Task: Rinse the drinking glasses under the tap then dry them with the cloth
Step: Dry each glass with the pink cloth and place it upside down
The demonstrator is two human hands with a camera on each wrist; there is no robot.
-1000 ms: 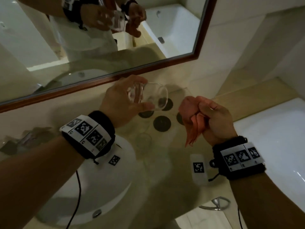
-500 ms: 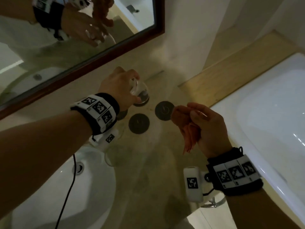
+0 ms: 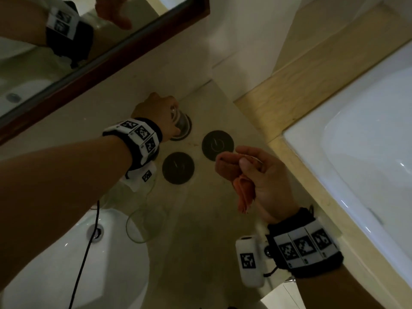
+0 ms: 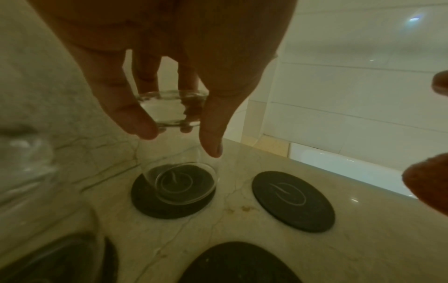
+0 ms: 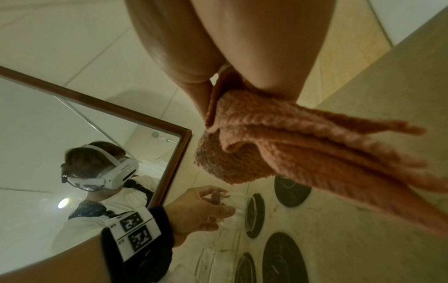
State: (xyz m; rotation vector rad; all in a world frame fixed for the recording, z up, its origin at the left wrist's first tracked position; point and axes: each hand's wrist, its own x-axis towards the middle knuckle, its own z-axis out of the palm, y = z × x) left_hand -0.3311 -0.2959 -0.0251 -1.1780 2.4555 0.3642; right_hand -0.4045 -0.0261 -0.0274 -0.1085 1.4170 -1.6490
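My left hand point(image 3: 156, 112) holds a clear drinking glass point(image 3: 181, 122) upside down, thumb and fingers pinching its thick base point(image 4: 169, 109). The rim sits on or just above the far-left black coaster point(image 4: 150, 203); I cannot tell if it touches. My right hand point(image 3: 265, 181) hovers to the right over the counter and grips a bunched orange cloth point(image 3: 234, 172), whose folds hang below the fingers point(image 5: 266, 145). A second clear glass point(image 3: 145, 221) stands on the counter beside the basin, under my left forearm.
Two bare black coasters point(image 3: 217, 144) point(image 3: 178, 167) lie on the beige marble counter. A white basin point(image 3: 66, 253) is at the lower left and a white bathtub point(image 3: 367, 130) at the right. A wood-framed mirror point(image 3: 111, 59) hangs on the wall behind.
My left hand turned the glass upside down and carried it from mid-air down to the far coaster. The right hand stayed close by, still holding the cloth. The head view swung right.
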